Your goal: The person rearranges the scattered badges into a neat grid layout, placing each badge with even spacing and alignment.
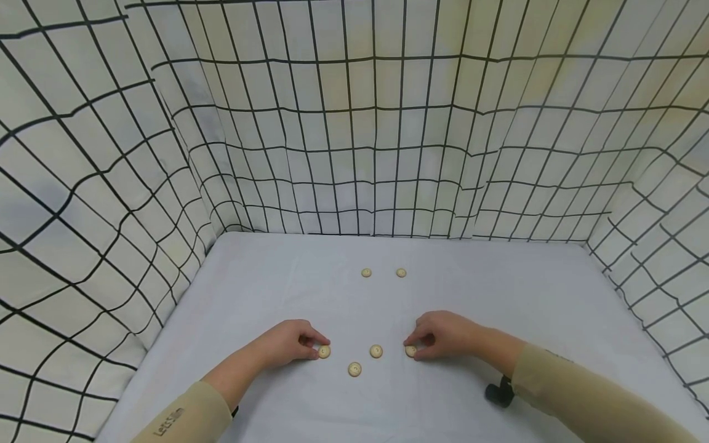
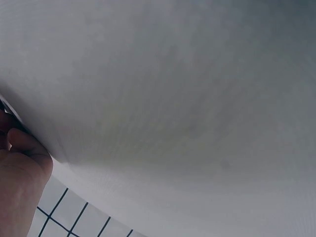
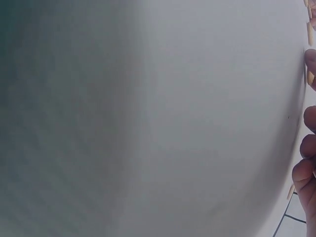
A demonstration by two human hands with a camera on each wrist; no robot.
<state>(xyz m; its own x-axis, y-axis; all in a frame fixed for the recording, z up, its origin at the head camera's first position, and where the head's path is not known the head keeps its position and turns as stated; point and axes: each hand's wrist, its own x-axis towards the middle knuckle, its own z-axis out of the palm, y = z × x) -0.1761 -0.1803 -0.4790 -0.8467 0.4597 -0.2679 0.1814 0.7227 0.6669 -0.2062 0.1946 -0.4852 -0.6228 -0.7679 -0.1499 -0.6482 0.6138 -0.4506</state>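
In the head view my left hand [image 1: 290,341] pinches a round pale wooden button [image 1: 324,351] between thumb and forefinger, low over the white tabletop. On the other side, my right hand [image 1: 443,335] pinches a similar button [image 1: 410,351] by its edges. Between the hands lie a third button [image 1: 376,351] and, slightly nearer, a fourth button [image 1: 354,369]. The left wrist view catches only part of the left hand [image 2: 24,168] at its edge. At the right edge of the right wrist view, the right fingers [image 3: 309,118] show beside a bit of button [image 3: 310,77].
Farther back on the white table [image 1: 277,277] lie two more buttons, a left one [image 1: 366,272] and a right one [image 1: 401,272]. White walls with a black grid [image 1: 376,147] enclose the table's back and sides. A black device [image 1: 500,392] hangs under the right wrist.
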